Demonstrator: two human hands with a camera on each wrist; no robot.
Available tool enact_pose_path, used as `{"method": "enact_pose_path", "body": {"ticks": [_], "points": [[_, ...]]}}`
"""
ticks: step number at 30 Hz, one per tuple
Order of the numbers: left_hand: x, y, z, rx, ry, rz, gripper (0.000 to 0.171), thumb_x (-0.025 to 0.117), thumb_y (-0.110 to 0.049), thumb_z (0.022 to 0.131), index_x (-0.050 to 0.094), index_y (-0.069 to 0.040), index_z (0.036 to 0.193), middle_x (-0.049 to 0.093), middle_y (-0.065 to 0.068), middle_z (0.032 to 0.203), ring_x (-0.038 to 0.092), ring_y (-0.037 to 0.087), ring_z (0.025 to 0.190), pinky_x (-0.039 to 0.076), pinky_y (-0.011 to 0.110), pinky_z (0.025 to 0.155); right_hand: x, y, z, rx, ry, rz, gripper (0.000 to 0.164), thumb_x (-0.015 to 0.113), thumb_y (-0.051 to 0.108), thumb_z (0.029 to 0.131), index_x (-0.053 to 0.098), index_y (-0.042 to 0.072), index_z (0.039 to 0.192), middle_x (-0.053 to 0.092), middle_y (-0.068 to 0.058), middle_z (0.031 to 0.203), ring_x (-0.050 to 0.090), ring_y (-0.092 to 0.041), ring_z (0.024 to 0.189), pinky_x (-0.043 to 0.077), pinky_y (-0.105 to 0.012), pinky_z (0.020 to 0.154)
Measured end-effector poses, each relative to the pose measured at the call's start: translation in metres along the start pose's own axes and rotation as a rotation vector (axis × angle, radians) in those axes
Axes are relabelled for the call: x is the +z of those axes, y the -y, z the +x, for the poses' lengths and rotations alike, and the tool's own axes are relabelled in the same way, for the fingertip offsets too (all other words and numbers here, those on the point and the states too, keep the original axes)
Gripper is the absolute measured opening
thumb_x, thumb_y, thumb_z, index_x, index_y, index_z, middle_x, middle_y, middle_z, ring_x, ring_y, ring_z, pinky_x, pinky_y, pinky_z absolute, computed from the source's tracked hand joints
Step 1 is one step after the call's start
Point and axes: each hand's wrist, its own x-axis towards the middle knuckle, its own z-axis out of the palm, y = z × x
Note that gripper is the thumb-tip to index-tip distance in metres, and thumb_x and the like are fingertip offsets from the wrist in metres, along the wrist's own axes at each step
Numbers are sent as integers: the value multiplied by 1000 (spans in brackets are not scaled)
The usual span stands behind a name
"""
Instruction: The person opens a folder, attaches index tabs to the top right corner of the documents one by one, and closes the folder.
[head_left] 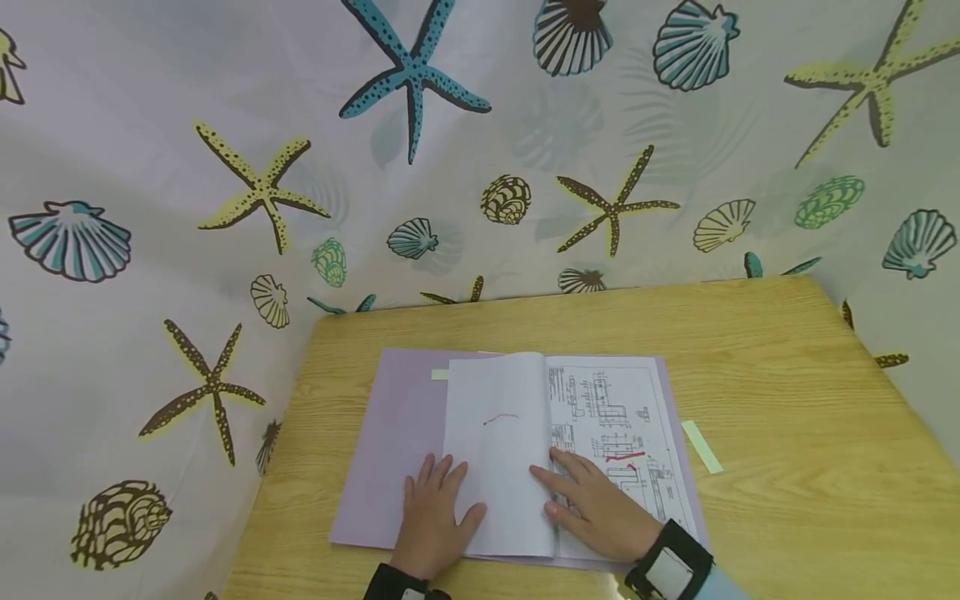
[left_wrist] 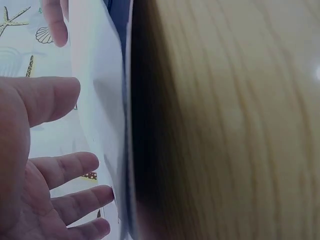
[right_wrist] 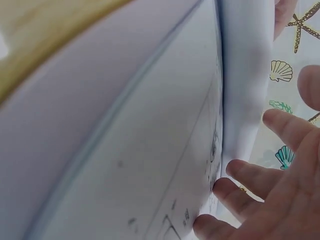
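Left hand (head_left: 432,512) spreads, ungripping, over left edge of white page (head_left: 498,467); right hand (head_left: 600,512), likewise loose, overlies technical drawing (head_left: 622,429).

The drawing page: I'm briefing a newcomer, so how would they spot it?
On the wooden table lies an open purple folder. The drawing page is its right-hand sheet, partly under the right hand. Black line drawings set it apart from the nearly blank left page.

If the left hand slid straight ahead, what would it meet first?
Apart from the white page and purple folder beneath, the left hand would probably meet the pale green tab; its clearance is unclear.
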Motion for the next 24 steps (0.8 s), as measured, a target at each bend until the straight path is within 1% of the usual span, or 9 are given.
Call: {"method": "enact_pose_path", "body": {"ticks": [4,8,10,13,16,18,19,21,24], "points": [[-2,-3,-1,-4,12,-30,58,62,-45,82,52,-12,129,42,16,135,25,38,130,16,67,97,-5,0,-2,-3,-22,8,46,43,41,95,39,30,139,28,-10,145,28,-29,131,33,-51,97],[-2,-4,-2,5,-2,-48,58,62,-44,82,52,-12,129,43,16,134,27,38,130,17,66,97,-16,-2,-7,39,-70,15,46,45,39,94,40,30,139,31,-7,145,30,-26,130,34,-50,97],[-2,-3,-2,15,-14,-53,57,61,-44,83,51,-11,129,44,16,134,28,37,129,18,65,97,-24,-4,-10,76,-118,9,45,47,39,94,42,29,138,34,-5,143,33,-24,129,36,-49,96],[-1,-4,-2,29,-34,-62,58,61,-44,83,51,-11,129,44,15,134,29,36,129,19,64,98,-42,-13,-18,137,-224,11,43,50,36,93,49,19,133,44,-7,135,42,-26,121,39,-49,92],[-2,-5,-1,46,-52,-71,57,61,-44,83,51,-10,129,44,16,133,30,36,129,19,64,97,-61,-30,-28,279,-318,-21,41,54,37,91,57,12,122,57,-8,116,56,-24,100,48,-43,76],[-3,-6,-1,54,-63,-78,57,62,-43,83,51,-10,129,44,16,133,30,36,128,20,64,97,-73,-45,-37,389,-355,-37,39,57,35,89,60,7,116,62,-10,104,60,-23,86,50,-39,65],[-4,-6,-1,56,-65,-75,57,62,-43,83,51,-10,128,43,16,134,30,36,128,20,64,97,-78,-53,-41,453,-357,-50,40,58,36,88,60,6,114,62,-11,100,60,-24,81,49,-38,61],[-5,-7,-1,55,-67,-72,57,61,-43,83,51,-10,128,43,15,134,30,35,129,20,64,97,-86,-69,-51,547,-359,-81,41,60,34,87,61,1,111,63,-15,95,60,-27,77,48,-39,57],[-8,-8,-1,61,-72,-73,57,60,-45,84,51,-11,129,42,15,135,29,35,129,21,63,97,-94,-86,-63,650,-325,-119,47,61,37,86,60,-4,109,62,-22,97,59,-36,80,47,-43,57]]}}
